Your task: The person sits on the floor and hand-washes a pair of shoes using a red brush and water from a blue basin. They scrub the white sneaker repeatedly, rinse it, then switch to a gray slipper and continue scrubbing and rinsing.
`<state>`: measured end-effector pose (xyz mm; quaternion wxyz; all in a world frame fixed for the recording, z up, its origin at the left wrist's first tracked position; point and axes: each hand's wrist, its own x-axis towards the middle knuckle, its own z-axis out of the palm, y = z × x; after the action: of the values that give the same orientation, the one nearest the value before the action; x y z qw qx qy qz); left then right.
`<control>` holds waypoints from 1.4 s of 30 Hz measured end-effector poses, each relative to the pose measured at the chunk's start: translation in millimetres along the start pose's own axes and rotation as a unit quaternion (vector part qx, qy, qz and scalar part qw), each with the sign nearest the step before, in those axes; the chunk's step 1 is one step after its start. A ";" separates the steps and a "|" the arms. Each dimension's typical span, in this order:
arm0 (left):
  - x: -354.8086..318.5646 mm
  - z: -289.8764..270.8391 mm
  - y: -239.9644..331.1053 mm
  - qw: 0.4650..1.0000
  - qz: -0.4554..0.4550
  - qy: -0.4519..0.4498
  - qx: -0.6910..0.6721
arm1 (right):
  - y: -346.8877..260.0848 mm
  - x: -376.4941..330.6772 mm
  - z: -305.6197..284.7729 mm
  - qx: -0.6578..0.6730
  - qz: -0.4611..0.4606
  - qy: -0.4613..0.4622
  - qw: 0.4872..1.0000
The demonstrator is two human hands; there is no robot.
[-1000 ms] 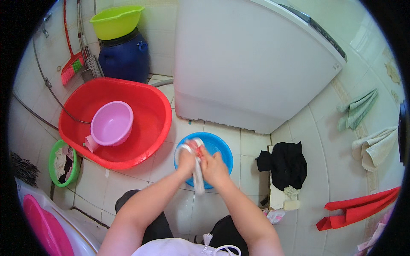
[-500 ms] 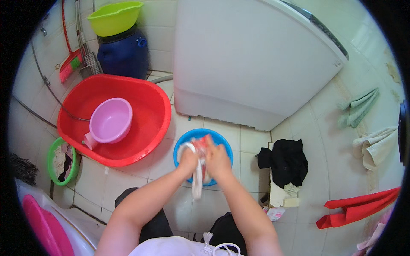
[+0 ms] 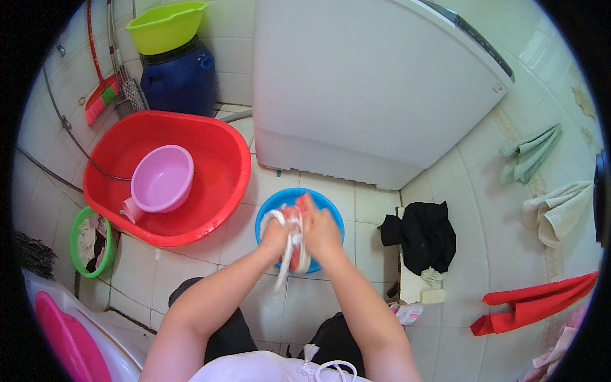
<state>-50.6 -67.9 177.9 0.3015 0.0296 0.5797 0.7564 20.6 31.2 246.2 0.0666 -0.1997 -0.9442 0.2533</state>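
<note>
Over the blue basin on the floor, both my hands are at a wet red-and-white shoe with a pale sole edge. My left hand is closed on its left side, and a long white lace hangs down below that hand. My right hand is closed against the shoe's right side, its fingers curled. Something red shows at the top of the right hand's fingers; whether it is part of the shoe or a separate tool is unclear. White suds show on the shoe between the hands.
A big red tub holding a pink basin stands left. A white appliance rises beyond the blue basin. To the right, black clothing lies on a low stand near a soap bar. A green basket holds laundry.
The shoe is less blurred now and shows more of its red side. Its hanging lace has swung slightly left. Both hands remain over the blue basin; the whole view has shifted a little.
</note>
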 end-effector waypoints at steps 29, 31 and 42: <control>15.8 -7.0 -0.9 0.933 -0.015 -0.015 -0.359 | -9.4 -7.7 20.1 0.058 -0.062 0.027 0.996; 15.3 -7.3 2.6 0.935 0.004 -0.022 -0.354 | -17.5 -10.4 15.5 0.040 -0.076 -0.108 0.990; 25.5 -25.2 10.9 0.920 -0.009 0.027 -0.391 | 4.9 -11.0 28.0 0.117 -0.068 -0.048 0.990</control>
<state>-85.9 -78.6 171.6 0.2797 -0.1162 0.2459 0.9208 26.0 17.9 219.2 0.0610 -0.1132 -0.9218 0.3658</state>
